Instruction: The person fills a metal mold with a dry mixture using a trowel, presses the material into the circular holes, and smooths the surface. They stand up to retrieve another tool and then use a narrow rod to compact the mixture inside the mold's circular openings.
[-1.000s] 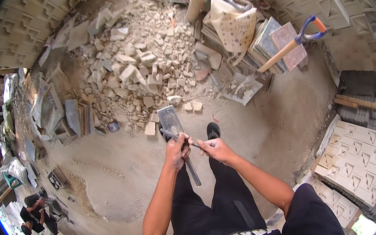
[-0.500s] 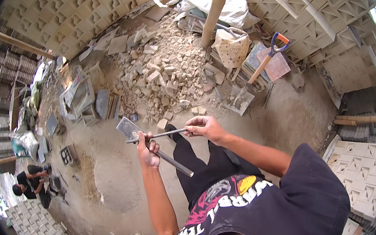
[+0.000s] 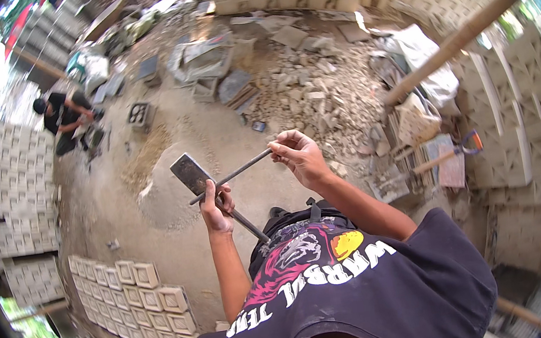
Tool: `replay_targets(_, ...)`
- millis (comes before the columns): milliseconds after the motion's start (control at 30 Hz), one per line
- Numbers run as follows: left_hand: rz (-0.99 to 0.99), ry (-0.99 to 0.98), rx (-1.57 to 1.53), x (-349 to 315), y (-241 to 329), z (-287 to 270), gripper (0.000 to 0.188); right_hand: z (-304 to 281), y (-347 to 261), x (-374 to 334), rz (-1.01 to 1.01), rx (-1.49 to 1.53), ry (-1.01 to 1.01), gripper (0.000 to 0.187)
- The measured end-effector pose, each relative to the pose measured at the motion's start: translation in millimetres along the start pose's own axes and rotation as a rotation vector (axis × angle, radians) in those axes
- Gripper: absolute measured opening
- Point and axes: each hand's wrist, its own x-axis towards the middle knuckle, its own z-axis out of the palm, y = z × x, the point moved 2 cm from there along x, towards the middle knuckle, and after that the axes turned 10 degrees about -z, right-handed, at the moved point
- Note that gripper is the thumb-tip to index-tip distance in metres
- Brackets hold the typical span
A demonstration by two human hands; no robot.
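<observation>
My left hand is wrapped round the dark handle of a flat-headed tool. Its rectangular metal head points up and away from me, and the handle slants down toward my shirt. A thin metal rod crosses the tool just below the head, its near end lying by my left thumb. The rod's other end is pinched between the thumb and fingertips of my right hand, higher and to the right. Both things are held in the air in front of my body.
Broken rubble is heaped ahead. A bamboo pole leans at the right, above a shovel. Patterned blocks are laid out at lower left. Another person crouches far left, near a hollow block.
The view has turned left, so the rubble and shovel appear farther right. The rod now tilts up to the right instead of lying nearly level, with my right hand raised.
</observation>
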Motion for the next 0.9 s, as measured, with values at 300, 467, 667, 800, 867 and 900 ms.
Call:
replay_targets(300,0.066,0.144,0.088,-13,83,-112,0.047,129,80,36,0.079,0.132,-0.254,0.023)
replay_targets(467,0.09,0.032,-0.039,16,117,-98,0.051,163,89,69,0.128,0.301,-0.307,0.026)
replay_targets(667,0.106,0.003,-0.164,71,145,-91,0.047,191,114,121,0.18,0.37,-0.355,0.025)
replay_targets(800,0.111,0.038,-0.148,130,164,-86,0.048,196,135,189,0.21,0.399,-0.329,0.022)
replay_targets(867,0.161,0.026,-0.157,159,180,-84,0.053,204,141,232,0.214,0.327,-0.369,0.028)
replay_targets(900,0.206,0.059,-0.13,170,187,-82,0.057,214,141,251,0.231,0.311,-0.374,0.03)
